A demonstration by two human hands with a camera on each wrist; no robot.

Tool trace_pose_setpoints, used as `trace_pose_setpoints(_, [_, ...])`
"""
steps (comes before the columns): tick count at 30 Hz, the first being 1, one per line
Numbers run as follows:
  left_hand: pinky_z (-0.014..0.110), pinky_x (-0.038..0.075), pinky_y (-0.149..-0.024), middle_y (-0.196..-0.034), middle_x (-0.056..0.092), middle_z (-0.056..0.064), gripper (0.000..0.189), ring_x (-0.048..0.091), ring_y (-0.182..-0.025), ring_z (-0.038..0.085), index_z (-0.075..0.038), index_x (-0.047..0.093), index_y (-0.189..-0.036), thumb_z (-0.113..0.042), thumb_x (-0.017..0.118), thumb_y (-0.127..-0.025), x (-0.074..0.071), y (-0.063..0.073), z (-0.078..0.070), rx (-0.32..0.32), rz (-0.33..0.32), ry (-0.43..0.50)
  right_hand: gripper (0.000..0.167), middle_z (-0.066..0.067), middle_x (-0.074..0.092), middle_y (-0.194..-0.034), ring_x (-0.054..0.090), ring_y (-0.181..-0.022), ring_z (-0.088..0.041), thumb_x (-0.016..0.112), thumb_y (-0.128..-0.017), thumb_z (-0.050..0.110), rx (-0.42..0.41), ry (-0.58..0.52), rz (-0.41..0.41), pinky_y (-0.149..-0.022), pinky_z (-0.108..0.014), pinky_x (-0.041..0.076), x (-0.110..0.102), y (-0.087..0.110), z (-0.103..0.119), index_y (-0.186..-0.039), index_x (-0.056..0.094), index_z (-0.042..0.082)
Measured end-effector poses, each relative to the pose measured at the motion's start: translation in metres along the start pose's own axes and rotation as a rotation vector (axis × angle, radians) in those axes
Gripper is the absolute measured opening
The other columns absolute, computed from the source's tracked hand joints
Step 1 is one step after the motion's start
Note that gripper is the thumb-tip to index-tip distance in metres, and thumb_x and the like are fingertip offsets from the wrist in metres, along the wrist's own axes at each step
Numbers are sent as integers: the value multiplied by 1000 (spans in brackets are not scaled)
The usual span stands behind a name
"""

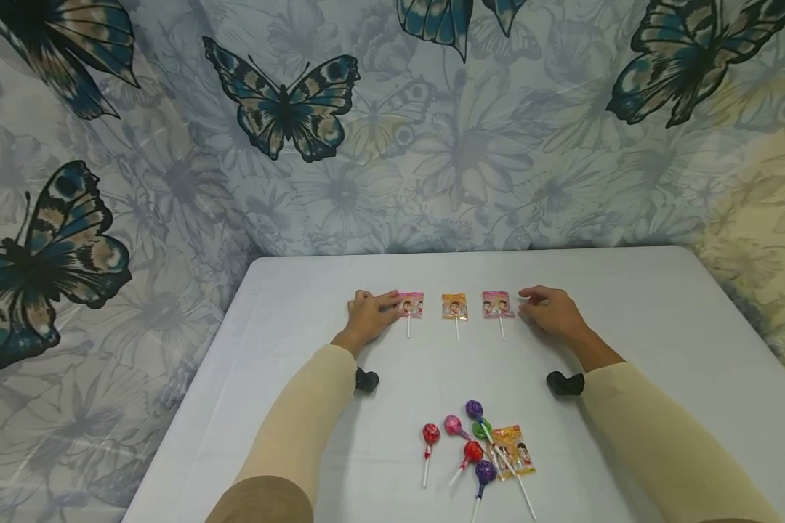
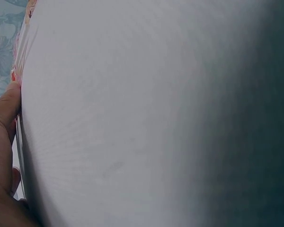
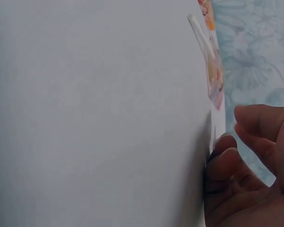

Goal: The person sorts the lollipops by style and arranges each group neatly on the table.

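Three flat wrapped lollipops lie in a row on the white table, sticks toward me: a pink one (image 1: 411, 305) on the left, an orange one (image 1: 454, 306) in the middle and another pink one (image 1: 498, 304) on the right. My left hand (image 1: 370, 317) touches the left edge of the first wrapper with its fingertips; in the left wrist view an extended digit (image 2: 8, 101) meets that wrapper. Just right of the last lollipop, my right hand (image 1: 553, 312) rests near the table with relaxed, slightly bent fingers (image 3: 225, 163). Nothing is between them.
Nearer to me lies a loose group of ball lollipops, among them red (image 1: 431, 434), pink (image 1: 453, 425), green (image 1: 481, 429) and purple ones (image 1: 485, 472). An orange flat-wrapped lollipop (image 1: 517, 454) lies partly under a purple one's stick. A butterfly-patterned backdrop (image 1: 471, 196) stands behind the table (image 1: 661, 305).
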State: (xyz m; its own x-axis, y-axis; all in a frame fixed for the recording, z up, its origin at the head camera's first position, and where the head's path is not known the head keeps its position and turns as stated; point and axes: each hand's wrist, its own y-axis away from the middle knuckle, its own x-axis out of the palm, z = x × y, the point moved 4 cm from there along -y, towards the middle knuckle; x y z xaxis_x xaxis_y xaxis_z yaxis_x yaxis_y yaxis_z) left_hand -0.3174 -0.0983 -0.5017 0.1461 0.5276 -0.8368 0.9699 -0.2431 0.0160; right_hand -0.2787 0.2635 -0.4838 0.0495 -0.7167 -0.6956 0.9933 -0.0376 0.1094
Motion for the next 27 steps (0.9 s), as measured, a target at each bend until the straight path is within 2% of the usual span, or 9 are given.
trace_pose_setpoints(4, [41, 26, -90, -140, 48, -17, 40, 34, -114, 23, -30, 62, -131, -40, 64, -93, -1, 0, 1, -4, -3, -1, 39, -20, 57, -114, 50, -96, -33, 62, -94, 22, -31, -18, -11, -75, -41, 42, -3, 7, -8, -127, 59, 3])
trace_pose_setpoints(11, [41, 25, -92, -141, 47, -16, 38, 34, -115, 23, -30, 63, -130, -40, 64, -93, -2, 1, 3, 7, -2, -7, 39, -18, 59, -109, 57, -86, -27, 63, -94, 22, -48, -60, 11, -63, -29, 47, -2, 25, -9, -127, 59, 2])
trace_pose_setpoints(16, [41, 26, -91, -141, 47, -18, 39, 34, -114, 23, -31, 62, -130, -40, 64, -93, -2, 0, 2, -1, 1, -9, 39, -17, 60, -107, 57, -90, -28, 64, -94, 21, -75, -72, 23, -65, -32, 47, -2, 42, -6, -127, 59, 0])
trace_pose_setpoints(21, [41, 26, -90, -140, 47, -17, 39, 33, -115, 23, -32, 62, -131, -41, 64, -93, -1, 0, 1, -20, 4, -7, 41, -15, 59, -104, 56, -84, -26, 65, -94, 21, -93, -75, 64, -63, -32, 48, 1, 56, -3, -128, 58, 0])
trace_pose_setpoints(27, [42, 25, -92, -140, 47, -17, 39, 34, -116, 24, -31, 62, -131, -42, 62, -93, -1, -1, 0, 1, 2, -21, 42, -11, 59, -99, 56, -78, -23, 67, -92, 20, -144, -119, 129, -59, -32, 48, 10, 74, 2, -128, 58, 1])
